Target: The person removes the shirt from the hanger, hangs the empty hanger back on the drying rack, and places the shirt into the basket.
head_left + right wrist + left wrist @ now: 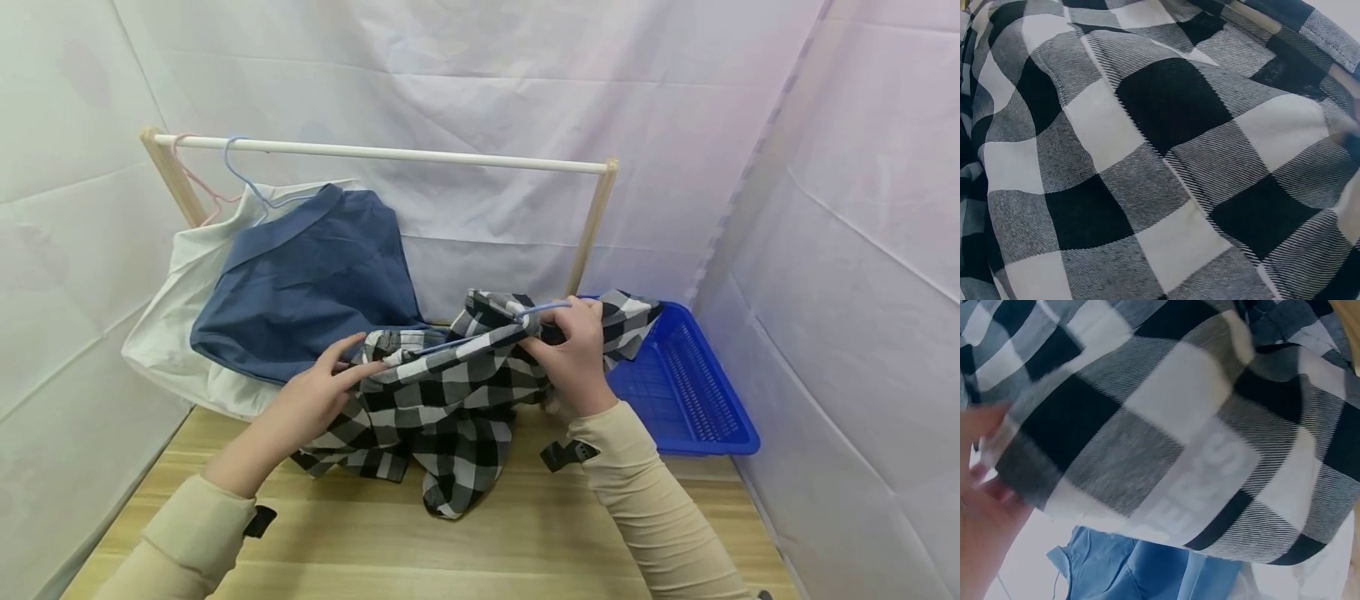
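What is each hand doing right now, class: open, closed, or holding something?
Left hand: pinches the checked shirt at its edge.
Right hand: curled round the shirt and the blue hanger.

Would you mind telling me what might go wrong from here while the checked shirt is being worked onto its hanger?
1. The right hand grips both the blue hanger and the bunched checked shirt; the cloth hides most of the hanger, so its arm may well miss the shoulder.
2. The left hand only pinches the shirt's edge, so the fabric could slip free.
3. The shirt's lower part trails on the wooden table and may drag or snag.
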